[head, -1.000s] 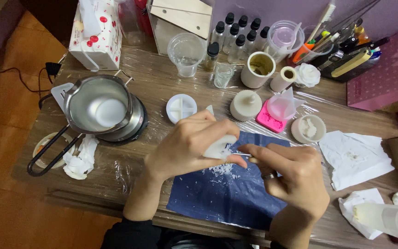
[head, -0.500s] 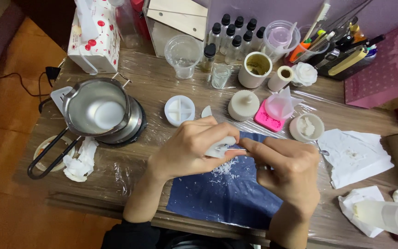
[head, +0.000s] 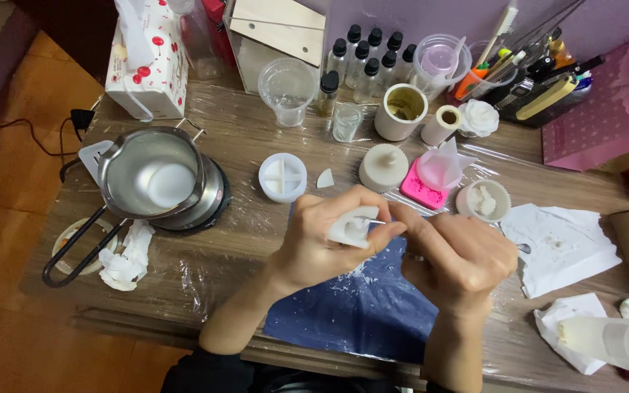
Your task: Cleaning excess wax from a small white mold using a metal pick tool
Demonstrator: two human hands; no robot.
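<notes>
My left hand (head: pixel 314 244) grips a small white wax piece (head: pixel 349 230) above a dark blue cloth (head: pixel 362 313) strewn with white crumbs. My right hand (head: pixel 456 255) pinches a thin metal tool (head: pixel 368 219) whose tip touches the top of the white piece. Both hands meet at the table's middle, just in front of a round white mould (head: pixel 282 177) and a small white wedge (head: pixel 325 178).
A steel pot (head: pixel 153 180) with white wax sits on a small hotplate at the left. Behind the hands stand a white ribbed mould (head: pixel 383 167), pink mould (head: pixel 422 193), cup (head: pixel 400 111), measuring cup (head: pixel 286 90) and several small bottles (head: pixel 370 62). White paper towels (head: pixel 562 246) lie right.
Both hands have shifted slightly away from me, and the white piece sits higher in my left fingers. The view has tilted a little; the table's objects have not moved.
</notes>
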